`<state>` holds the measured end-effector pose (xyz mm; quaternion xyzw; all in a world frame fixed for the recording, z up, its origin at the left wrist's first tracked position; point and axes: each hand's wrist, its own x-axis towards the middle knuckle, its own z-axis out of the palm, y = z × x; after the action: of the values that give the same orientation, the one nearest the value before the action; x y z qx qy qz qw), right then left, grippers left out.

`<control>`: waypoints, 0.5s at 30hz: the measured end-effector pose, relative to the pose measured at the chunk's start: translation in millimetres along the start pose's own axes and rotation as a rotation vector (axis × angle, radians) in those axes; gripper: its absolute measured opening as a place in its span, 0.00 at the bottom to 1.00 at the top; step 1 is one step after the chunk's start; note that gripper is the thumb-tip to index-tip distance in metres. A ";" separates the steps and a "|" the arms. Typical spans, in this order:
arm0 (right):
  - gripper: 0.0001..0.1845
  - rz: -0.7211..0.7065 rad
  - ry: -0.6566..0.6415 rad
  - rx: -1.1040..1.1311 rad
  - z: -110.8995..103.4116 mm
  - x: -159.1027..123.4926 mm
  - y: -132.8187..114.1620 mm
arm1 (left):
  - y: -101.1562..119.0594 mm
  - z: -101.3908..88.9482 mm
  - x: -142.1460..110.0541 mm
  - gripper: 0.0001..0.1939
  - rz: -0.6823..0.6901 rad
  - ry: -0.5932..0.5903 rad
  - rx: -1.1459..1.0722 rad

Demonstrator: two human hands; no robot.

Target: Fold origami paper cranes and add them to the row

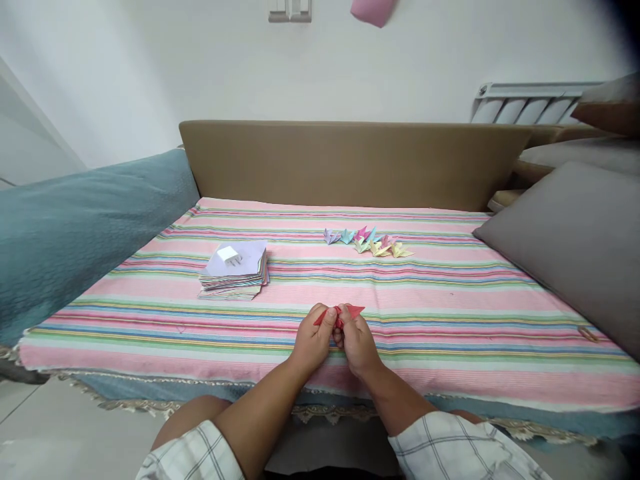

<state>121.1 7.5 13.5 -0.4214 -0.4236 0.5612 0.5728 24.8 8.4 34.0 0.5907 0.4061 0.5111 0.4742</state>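
A red folded paper crane (pixel 356 311) is held between both hands just above the front part of the striped cloth. My left hand (pixel 314 337) pinches its left side with thumb and fingers. On its right side, my right hand (pixel 358 341) grips it the same way, the two thumbs close together. Pointed red tips stick out to either side; the crane's middle is mostly hidden by my fingers. Farther back lies a group of several small folded paper cranes (pixel 381 247) in purple, blue, pink, green and yellow.
A stack of coloured paper sheets (pixel 250 263) lies to the left, with a white plug adapter (pixel 229 255) on top. The striped cloth (pixel 430 293) covers the seat. A grey cushion (pixel 575 247) leans at the right, a blue armrest (pixel 90 227) at the left. A small brownish object (pixel 588 334) lies near the cushion.
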 end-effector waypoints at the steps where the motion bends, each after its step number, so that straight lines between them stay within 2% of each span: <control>1: 0.25 -0.004 0.000 -0.018 -0.2 -0.2 -1.1 | -0.2 0.8 -0.2 0.20 -0.039 -0.005 -0.048; 5: 0.23 -0.096 0.021 -0.131 -0.2 -1.8 -5.6 | -1.2 6.5 -1.4 0.22 -0.184 0.038 -0.256; 10: 0.21 -0.272 0.103 -0.358 0.7 -3.0 -5.4 | 0.3 10.7 -3.1 0.24 -0.154 0.132 -0.158; 15: 0.22 -0.162 0.042 -0.221 2.0 -3.1 -3.5 | 2.3 10.5 -3.3 0.25 -0.168 0.131 -0.168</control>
<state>120.1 4.4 17.4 -0.4578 -0.5034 0.4541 0.5751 34.6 3.2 35.2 0.4782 0.4401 0.5392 0.5357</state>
